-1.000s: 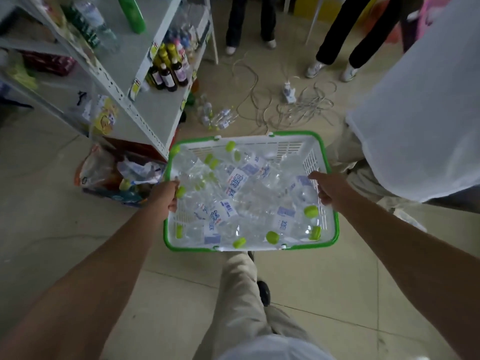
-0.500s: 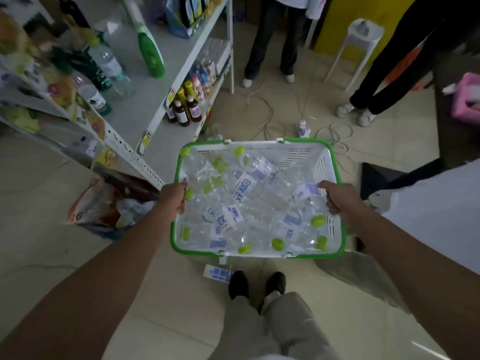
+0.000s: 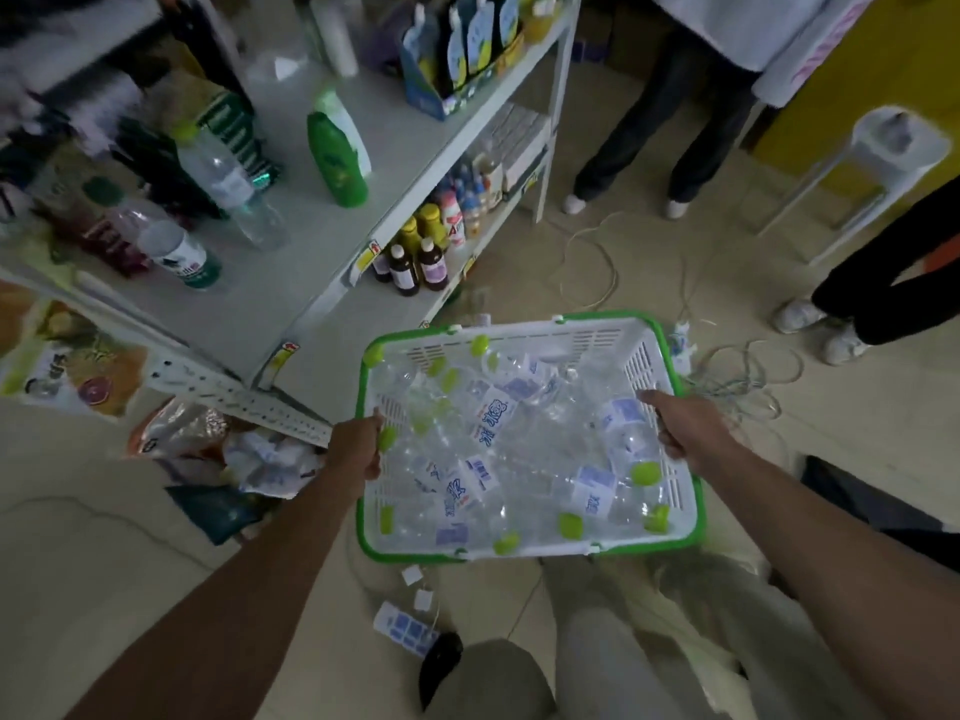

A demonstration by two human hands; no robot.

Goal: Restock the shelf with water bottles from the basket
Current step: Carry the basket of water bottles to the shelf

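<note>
A: How many water bottles point(image 3: 498, 459) are in the basket point(image 3: 524, 339)?

B: They lie jumbled and clear, so an exact count is out of reach. I count roughly a dozen lime-green caps, so about that many bottles, all lying on their sides and overlapping.

A: One basket?

B: One, white with a green rim, held above the floor just in front of the shelf point(image 3: 291, 283), near its corner.

A: And the hands?

B: Two. The left hand point(image 3: 358, 449) is curled tight over the basket's left rim, fingers wrapped on the edge beside a green cap. The right hand point(image 3: 685, 423) is likewise closed around the right rim. Neither touches a bottle directly, as far as I can see.

A: What stands on the shelf already?

B: On the nearer board, one clear bottle with a green cap point(image 3: 223, 184), upright, one green bottle point(image 3: 337, 153) and a couple of darker ones to the left, blurred. On the board below, three brown bottles point(image 3: 415, 262) side by side.

A: Anything readable?

B: The basket bottles carry white labels with blue characters and a barcode; the characters are too soft to read with certainty. The yellow price tags on the shelf edge are illegible.

A: Others around?

B: Two pairs of legs stand beyond, with white cables point(image 3: 597, 262) on the floor.
</note>
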